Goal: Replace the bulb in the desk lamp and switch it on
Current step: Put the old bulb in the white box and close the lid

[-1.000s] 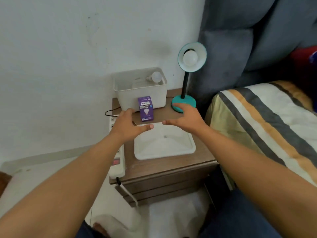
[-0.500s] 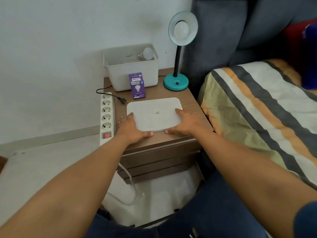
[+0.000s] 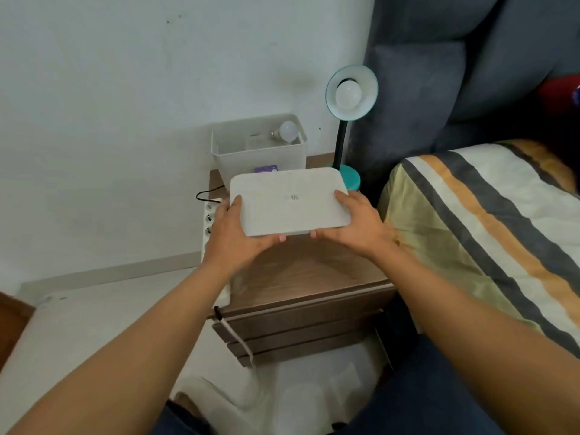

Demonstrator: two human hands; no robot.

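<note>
A teal desk lamp [image 3: 351,89] stands at the back right of the wooden nightstand [image 3: 307,271], with a white bulb [image 3: 347,95] in its shade, unlit. A white bin [image 3: 260,155] behind holds a loose white bulb [image 3: 287,131]. A purple bulb box [image 3: 266,168] peeks out in front of the bin. My left hand [image 3: 240,237] and my right hand [image 3: 356,224] grip the near corners of a flat white lid [image 3: 288,200], held tilted above the nightstand.
A white power strip [image 3: 209,221] hangs at the nightstand's left side, with a black cable [image 3: 208,193] plugged near its top and a white cord [image 3: 238,340] trailing down. A bed with a striped cover [image 3: 489,221] lies right. A grey headboard [image 3: 439,73] rises behind the lamp.
Both hands took hold of the white lid lying on the nightstand and lifted it up and away from the surface. It now hides most of the purple box.
</note>
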